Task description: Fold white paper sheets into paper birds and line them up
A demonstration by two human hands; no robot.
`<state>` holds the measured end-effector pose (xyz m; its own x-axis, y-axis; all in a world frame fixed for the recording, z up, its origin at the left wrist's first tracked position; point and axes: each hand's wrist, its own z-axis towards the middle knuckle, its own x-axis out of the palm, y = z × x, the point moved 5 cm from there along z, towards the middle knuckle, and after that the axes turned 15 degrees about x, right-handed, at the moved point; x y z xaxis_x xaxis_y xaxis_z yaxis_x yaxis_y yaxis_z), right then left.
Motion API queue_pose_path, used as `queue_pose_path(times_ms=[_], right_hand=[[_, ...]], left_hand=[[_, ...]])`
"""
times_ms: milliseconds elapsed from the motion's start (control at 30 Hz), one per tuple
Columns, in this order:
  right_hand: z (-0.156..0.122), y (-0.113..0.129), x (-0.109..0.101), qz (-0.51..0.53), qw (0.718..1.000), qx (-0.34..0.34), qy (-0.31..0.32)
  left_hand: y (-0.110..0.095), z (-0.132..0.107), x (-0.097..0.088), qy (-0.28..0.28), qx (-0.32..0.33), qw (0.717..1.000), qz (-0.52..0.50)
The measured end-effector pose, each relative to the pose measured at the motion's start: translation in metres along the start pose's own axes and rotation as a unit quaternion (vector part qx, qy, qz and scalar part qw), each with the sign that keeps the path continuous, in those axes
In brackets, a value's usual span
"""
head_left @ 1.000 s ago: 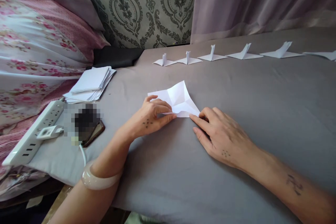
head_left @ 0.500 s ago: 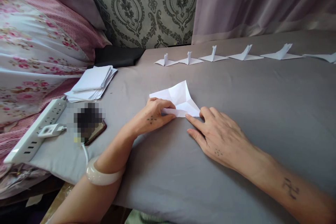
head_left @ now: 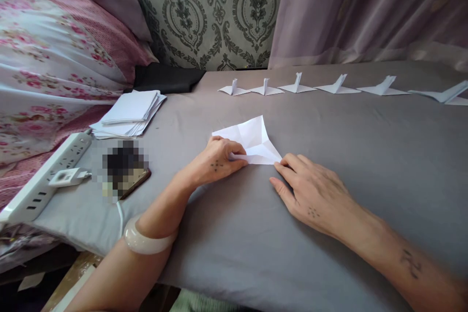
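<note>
A creased sheet of white paper (head_left: 252,131) lies on the grey cloth surface in front of me, its near edge folded up in a narrow strip. My left hand (head_left: 226,156) pinches that folded edge between thumb and fingers and covers the sheet's near left part. At the sheet's right corner rests my right hand (head_left: 310,185), fingertips touching the paper and the cloth, fingers apart and thumb spread to the side. The far part of the paper shows crossing crease lines.
Several folded white paper figures (head_left: 336,85) stand in a row at the back. To the left are a stack of white paper (head_left: 127,112), a black cover (head_left: 168,78), a white power strip (head_left: 47,175) with a charger (head_left: 68,177), and a blurred-out phone (head_left: 137,185) with a cable.
My right hand has slid right along the near edge to the paper's right corner. My left hand keeps its pinch. The view has shifted slightly.
</note>
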<state>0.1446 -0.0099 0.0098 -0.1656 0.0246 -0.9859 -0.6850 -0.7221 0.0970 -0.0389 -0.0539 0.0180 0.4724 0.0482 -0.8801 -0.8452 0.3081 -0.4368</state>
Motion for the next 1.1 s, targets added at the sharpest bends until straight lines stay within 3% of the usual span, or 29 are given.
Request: queue_pose_path(times_ms=[167, 300, 433, 533, 733, 900, 1033, 1100], right_hand=[[0.003, -0.010, 0.001, 0.082, 0.996, -0.007, -0.028], [0.001, -0.019, -0.019, 0.118, 0.978, 0.000, -0.173], [-0.005, -0.015, -0.033, 0.026, 0.966, 0.005, -0.257], [-0.009, -0.007, -0.029, -0.038, 0.969, -0.034, -0.240], [-0.007, 0.006, -0.014, -0.082, 0.980, -0.087, -0.160], [0.014, 0.021, -0.011, -0.154, 0.977, -0.079, -0.120], [0.031, 0.031, -0.008, -0.186, 0.977, -0.085, -0.061], [0.037, 0.035, -0.007, -0.188, 0.977, -0.096, -0.037]], left_hand=[[-0.005, -0.001, 0.001, 0.005, 0.043, 0.999, 0.020], [-0.017, 0.004, -0.002, -0.064, 0.099, 0.993, 0.031], [-0.028, 0.010, 0.003, -0.110, 0.167, 0.978, 0.053], [-0.025, 0.010, 0.013, -0.091, 0.194, 0.973, 0.083], [-0.010, -0.001, 0.016, -0.065, 0.178, 0.970, 0.154], [-0.005, 0.009, 0.020, -0.046, 0.114, 0.972, 0.200], [0.004, 0.008, 0.020, -0.017, 0.066, 0.985, 0.160], [0.013, 0.001, 0.013, -0.035, 0.037, 0.989, 0.142]])
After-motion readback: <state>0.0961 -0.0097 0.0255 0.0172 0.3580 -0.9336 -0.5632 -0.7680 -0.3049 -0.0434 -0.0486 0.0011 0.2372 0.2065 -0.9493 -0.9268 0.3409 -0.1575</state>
